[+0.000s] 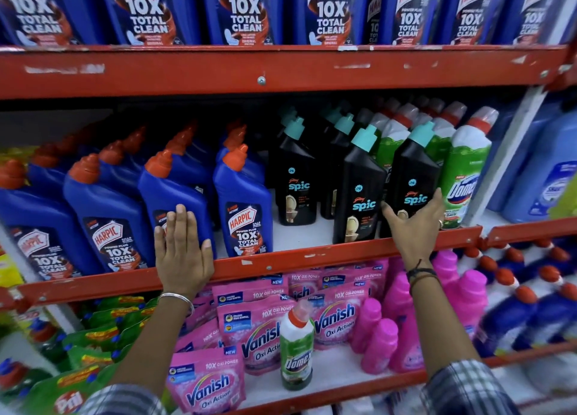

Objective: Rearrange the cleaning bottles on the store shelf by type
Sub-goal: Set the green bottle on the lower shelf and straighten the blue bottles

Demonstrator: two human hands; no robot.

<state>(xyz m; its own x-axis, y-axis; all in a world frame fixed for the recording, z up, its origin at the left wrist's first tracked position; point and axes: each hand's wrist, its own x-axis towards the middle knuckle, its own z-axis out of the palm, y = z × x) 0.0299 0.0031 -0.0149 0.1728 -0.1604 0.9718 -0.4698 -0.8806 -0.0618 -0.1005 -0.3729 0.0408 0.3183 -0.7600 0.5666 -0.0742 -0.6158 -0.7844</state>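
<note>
On the middle shelf stand blue Harpic bottles with orange caps on the left, black Spic bottles with teal caps in the centre, and green Domex bottles on the right. My left hand lies flat, fingers spread, against the front of a blue Harpic bottle. My right hand grips the base of the rightmost front black Spic bottle, which stands next to the Domex bottles. A single green Domex bottle stands on the lower shelf among pink Vanish pouches.
Large Harpic bottles fill the top shelf. The lower shelf holds pink Vanish pouches, pink bottles, green pouches at left and blue bottles at right. Pale blue bottles stand far right.
</note>
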